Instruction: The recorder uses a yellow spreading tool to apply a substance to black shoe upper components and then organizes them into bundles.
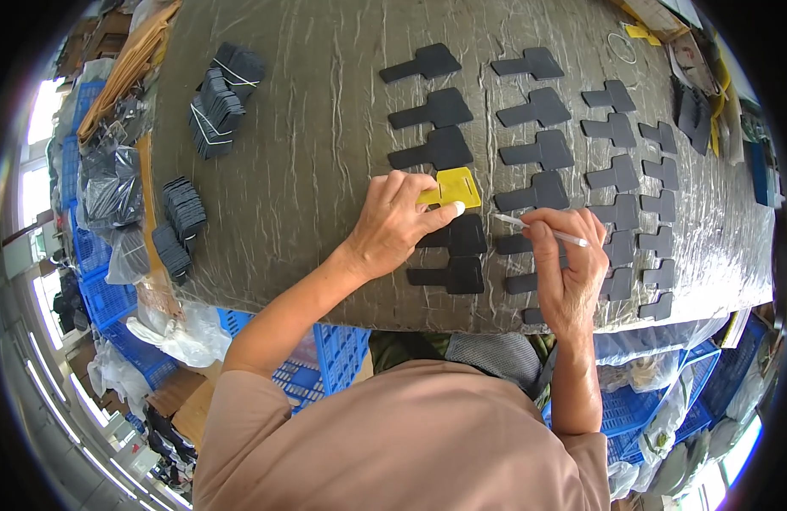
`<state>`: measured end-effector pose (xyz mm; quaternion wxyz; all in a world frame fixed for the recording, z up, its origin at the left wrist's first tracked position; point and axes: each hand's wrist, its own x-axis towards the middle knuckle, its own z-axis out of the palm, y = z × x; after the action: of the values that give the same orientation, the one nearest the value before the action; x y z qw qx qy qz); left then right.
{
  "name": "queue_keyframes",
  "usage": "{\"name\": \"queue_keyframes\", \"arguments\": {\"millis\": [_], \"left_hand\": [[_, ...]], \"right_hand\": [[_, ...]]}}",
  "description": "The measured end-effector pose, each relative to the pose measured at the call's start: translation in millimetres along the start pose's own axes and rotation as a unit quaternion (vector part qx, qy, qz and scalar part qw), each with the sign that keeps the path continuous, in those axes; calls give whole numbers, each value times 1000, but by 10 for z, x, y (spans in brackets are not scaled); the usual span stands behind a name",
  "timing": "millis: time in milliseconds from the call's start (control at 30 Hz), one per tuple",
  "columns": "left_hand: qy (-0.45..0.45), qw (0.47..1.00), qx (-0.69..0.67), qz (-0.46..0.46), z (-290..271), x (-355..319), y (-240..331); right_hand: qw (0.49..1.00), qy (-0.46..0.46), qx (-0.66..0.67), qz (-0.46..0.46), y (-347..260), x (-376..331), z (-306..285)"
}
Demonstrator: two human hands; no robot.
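Observation:
My left hand pinches a small yellow template with narrow slots between thumb and fingers. It lies in the second column of dark pieces from the left side of the layout, hiding most of what is under it. Closed round a slim white pen, my right hand is just right of the template, the pen's tip pointing left toward it and apart from it. Black paddle-shaped pieces, such as this one, lie flat in several columns with their narrow tabs pointing left. My right hand partly covers some of them.
Bundled stacks of dark pieces lie at the table's far left, with another stack nearer. Plastic film covers the table. Blue crates stand below its front edge. A white loop lies at the back right.

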<state>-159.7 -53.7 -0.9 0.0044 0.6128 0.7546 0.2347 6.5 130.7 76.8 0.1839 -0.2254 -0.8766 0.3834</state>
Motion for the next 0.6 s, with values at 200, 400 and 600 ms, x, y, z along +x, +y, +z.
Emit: {"name": "queue_keyframes", "arguments": {"millis": [200,400,600], "left_hand": [[-1,1000,18,4,27,-36,-5],[5,1000,22,3,40,-42,-4],[15,1000,21,12,29,-24,-5]], "right_hand": [[1000,-4,-3,-5,-15,4,27],[1000,-14,-12,-16,1,46,117],[995,5,-50,-86,101,153,345]]}}
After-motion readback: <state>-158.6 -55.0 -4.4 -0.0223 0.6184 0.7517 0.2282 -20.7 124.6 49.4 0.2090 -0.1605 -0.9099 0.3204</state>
